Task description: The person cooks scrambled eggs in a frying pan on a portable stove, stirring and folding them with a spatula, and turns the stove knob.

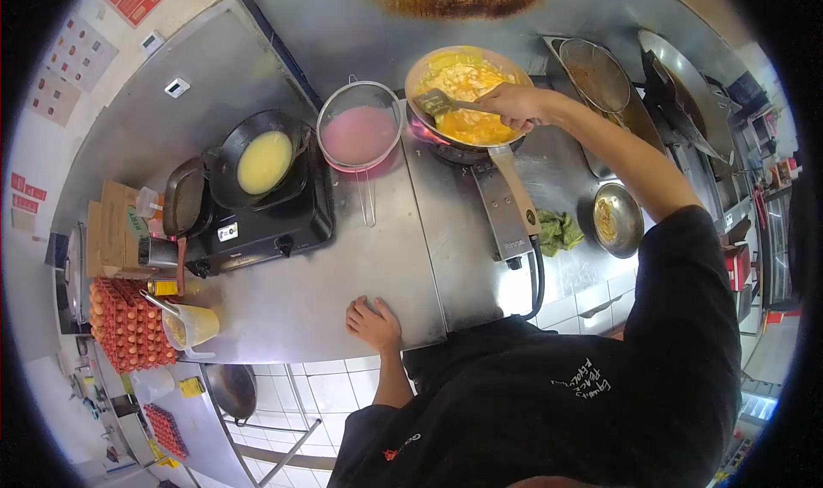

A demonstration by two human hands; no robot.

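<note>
A spatula point(435, 101) is gripped in my right hand point(513, 107), its dark flat head resting in yellow, partly set egg point(467, 126). The egg fills a pan point(413, 75) with a tan rim, which sits on a lit burner, flame showing at its left side. The pan's beige handle point(512, 179) points toward me and no hand is on it. My left hand point(375, 323) rests on the steel counter point(326, 308) near its front edge, fingers apart, holding nothing.
A strainer point(360, 135) lies over a pink container. Left of it, a black wok point(225, 173) with pale yellow liquid sits on a stove. Egg trays point(129, 325) and a jug point(199, 325) stand far left. At right are a metal bowl point(617, 221) and green cloth point(557, 231).
</note>
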